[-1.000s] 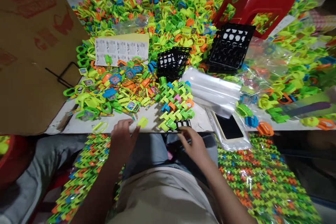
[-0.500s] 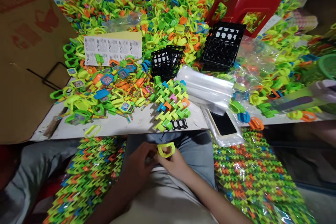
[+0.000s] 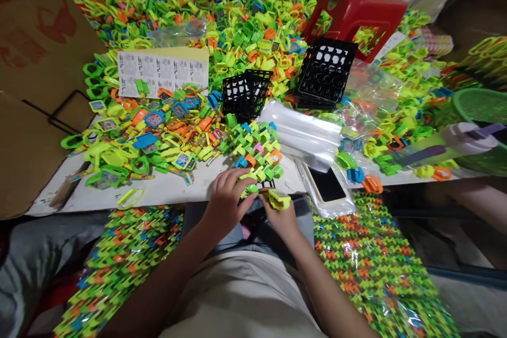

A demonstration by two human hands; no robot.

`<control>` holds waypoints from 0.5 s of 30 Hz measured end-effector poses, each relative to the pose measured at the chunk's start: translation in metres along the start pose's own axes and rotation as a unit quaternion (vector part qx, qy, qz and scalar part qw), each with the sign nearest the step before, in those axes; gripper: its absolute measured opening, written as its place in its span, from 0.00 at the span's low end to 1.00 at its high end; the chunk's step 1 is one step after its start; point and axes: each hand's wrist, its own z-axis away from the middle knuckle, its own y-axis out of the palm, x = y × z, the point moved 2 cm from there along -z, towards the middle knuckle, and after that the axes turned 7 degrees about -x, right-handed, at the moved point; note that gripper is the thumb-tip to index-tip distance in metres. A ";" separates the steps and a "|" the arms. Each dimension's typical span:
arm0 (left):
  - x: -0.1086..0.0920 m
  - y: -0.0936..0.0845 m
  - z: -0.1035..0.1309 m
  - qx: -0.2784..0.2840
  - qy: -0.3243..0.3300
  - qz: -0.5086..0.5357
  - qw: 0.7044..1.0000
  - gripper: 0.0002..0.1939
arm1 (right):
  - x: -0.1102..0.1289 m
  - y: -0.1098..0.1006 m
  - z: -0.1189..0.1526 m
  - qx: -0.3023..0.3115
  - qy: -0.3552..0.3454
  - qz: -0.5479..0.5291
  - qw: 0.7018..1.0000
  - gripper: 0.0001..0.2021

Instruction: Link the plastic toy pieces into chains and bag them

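Observation:
A black grid tray (image 3: 270,184), filled with rows of green, yellow, orange and blue toy watches (image 3: 259,150), lies at the table's front edge. My left hand (image 3: 225,200) curls around its front left corner, thumb below and fingers on top, with a green toy watch showing between them. Just to the right, my right hand (image 3: 282,219) pinches a yellow toy watch (image 3: 279,199) close to the tray's front edge. The fingertips of my right hand are partly hidden by that watch.
Loose toy watches (image 3: 241,26) heap up behind. Around the tray are clear plastic bags (image 3: 303,129), a phone (image 3: 327,185), stacked black trays (image 3: 327,74) and a label sheet (image 3: 162,71). A red stool (image 3: 364,13) stands behind, a bottle (image 3: 447,145) at right, a cardboard box (image 3: 35,132) at left.
Both hands have moved up from my lap to the front of the filled tray. My left hand has gone onto its corner; the yellow toy watch has come along in my right hand.

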 end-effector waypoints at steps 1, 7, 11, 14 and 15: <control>0.001 0.003 0.000 0.006 -0.007 0.008 1.000 0.10 | 0.001 0.000 0.001 0.015 -0.027 0.029 0.999 0.09; 0.000 0.005 0.002 -0.001 -0.008 0.041 0.999 0.16 | 0.010 0.007 -0.010 0.095 -0.070 0.174 0.978 0.11; -0.007 0.009 -0.003 -0.026 -0.034 0.013 0.999 0.21 | 0.019 0.011 -0.020 0.160 -0.078 0.159 0.971 0.10; -0.010 0.012 -0.007 -0.032 -0.049 -0.021 0.998 0.18 | 0.026 0.009 -0.024 0.191 -0.096 0.147 0.966 0.09; -0.009 0.013 -0.009 -0.026 -0.049 -0.031 0.998 0.19 | 0.028 0.008 -0.026 0.198 -0.103 0.150 0.963 0.09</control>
